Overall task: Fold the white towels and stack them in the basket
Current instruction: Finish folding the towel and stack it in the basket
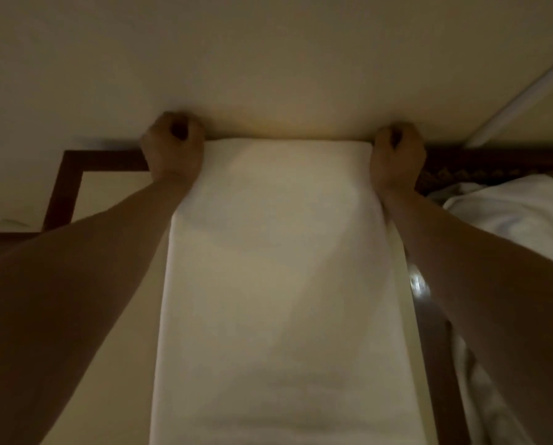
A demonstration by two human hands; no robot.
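Hands grip towel (bottom cropped).

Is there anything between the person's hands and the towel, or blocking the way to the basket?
Nothing is between them: the left hand and the right hand already grip the top corners of the white towel, held up and hanging down. The basket is not in view, so that path cannot be judged.

Two bare forearms, no sleeves, no watch or rings visible; left hand and right hand with curled fingers, slightly blurred.
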